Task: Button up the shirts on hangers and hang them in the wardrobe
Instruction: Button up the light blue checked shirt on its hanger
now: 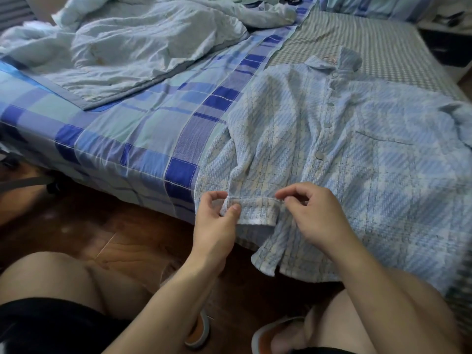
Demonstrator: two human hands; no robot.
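A light blue plaid shirt [362,154] lies flat on the bed, collar toward the far side, hem hanging over the near edge. Its front placket shows several round buttons, closed down to mid-chest. One sleeve is folded across the front, and its cuff [255,209] lies near the bed's edge. My left hand [217,218] pinches the cuff's left end between thumb and fingers. My right hand [314,213] pinches the cuff's right end. A hanger's outline seems to sit inside the collar, mostly hidden. No wardrobe is in view.
A blue checked sheet [143,129] covers the bed's left part, with a crumpled pale blue quilt [132,39] on it. A small-check mattress cover [370,34] lies behind the shirt. Dark wooden floor [102,238] lies below, with my knees and slippers near the bottom.
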